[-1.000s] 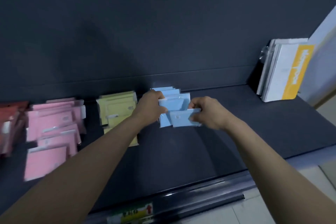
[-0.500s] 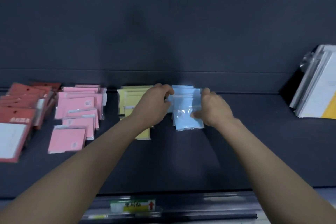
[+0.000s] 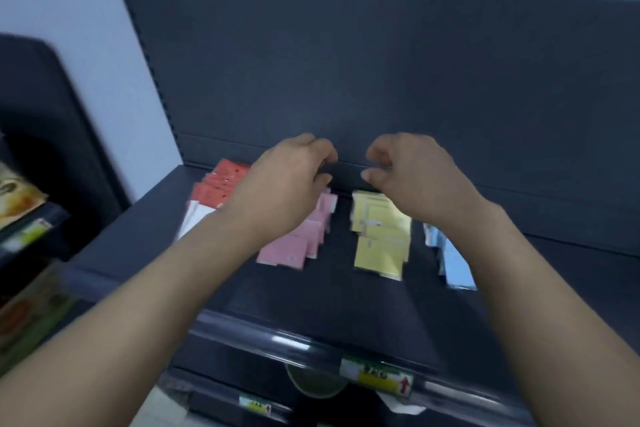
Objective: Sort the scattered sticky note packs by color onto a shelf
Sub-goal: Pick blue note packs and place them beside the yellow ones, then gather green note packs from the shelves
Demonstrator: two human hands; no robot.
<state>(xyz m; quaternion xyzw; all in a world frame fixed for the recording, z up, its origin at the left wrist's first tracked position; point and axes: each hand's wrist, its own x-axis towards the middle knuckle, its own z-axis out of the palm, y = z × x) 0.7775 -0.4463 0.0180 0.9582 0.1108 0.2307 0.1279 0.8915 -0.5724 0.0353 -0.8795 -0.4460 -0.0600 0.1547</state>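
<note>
The packs lie on the shelf [image 3: 329, 298] in four colour rows, each with its long axis running from 12 o'clock at the back panel to 6 o'clock at the front lip: red packs [image 3: 221, 184], pink packs [image 3: 298, 246], yellow packs [image 3: 379, 239] and blue packs [image 3: 455, 263], left to right, with dark gaps between the last three. I see no stray pack, so I judge the sorting close to done, with only straightening left. My left grip [image 3: 287, 180] hovers over the back end of the pink row, which trails away from it toward 6 o'clock, and the red row sits at its 9 o'clock. My right grip [image 3: 412, 177] hangs over the back end of the yellow row, also toward 6 o'clock, with the blue row at about 4 o'clock, partly hidden by my forearm. Both grips are loosely curled and seem to hold nothing, though blur blunts the fingertips. Blue would fall to the right grip, pink and red to the left.
</note>
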